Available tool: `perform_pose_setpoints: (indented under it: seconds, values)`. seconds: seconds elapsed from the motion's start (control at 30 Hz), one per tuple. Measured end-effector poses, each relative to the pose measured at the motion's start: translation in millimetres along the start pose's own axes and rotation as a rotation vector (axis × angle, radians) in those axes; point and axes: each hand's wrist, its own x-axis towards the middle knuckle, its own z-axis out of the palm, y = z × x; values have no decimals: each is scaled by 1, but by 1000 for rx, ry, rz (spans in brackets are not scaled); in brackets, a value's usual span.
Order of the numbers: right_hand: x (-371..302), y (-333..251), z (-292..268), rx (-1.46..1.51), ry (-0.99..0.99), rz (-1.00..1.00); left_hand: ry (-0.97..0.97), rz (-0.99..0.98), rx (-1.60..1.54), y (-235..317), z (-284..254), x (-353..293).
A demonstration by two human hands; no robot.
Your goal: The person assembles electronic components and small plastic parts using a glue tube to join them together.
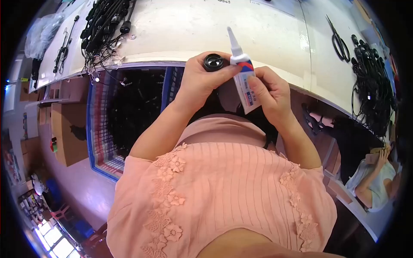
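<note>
In front of my chest, at the near edge of the white worktable, my left hand [198, 81] is closed round a short black cylindrical part [208, 67], its round open end facing up. The left thumb also presses on the collar of a white squeeze tube [245, 92] with blue and red print. My right hand [274, 95] pinches the lower body of that tube between thumb and fingers. The tube stands tilted, its long translucent nozzle [233, 42] pointing up and away over the table. Some fingers of both hands are hidden behind what they hold.
Tangled black cables with sockets [103, 28] lie at the table's left; another cable bundle [372, 81] hangs over its right edge near black scissors [340, 46]. Below left is a blue-framed, plaid-lined bin [98, 150] of dark items, beside a cardboard box [71, 137]. Another person [374, 182] sits at right.
</note>
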Motion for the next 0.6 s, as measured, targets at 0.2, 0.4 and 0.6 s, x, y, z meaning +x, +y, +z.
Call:
perform_pose_setpoints:
  seconds: [0.2, 0.4, 0.6]
  values:
    - [1, -3, -4, -411, 35, -176, -127, 34, 284, -5, 5, -6]
    - [-7, 5, 2, -471, 55, -277, -117, -12, 89, -13, 3, -9]
    - [-13, 8, 5, -414, 34, -259, -130, -96, 60, -16, 4, -15]
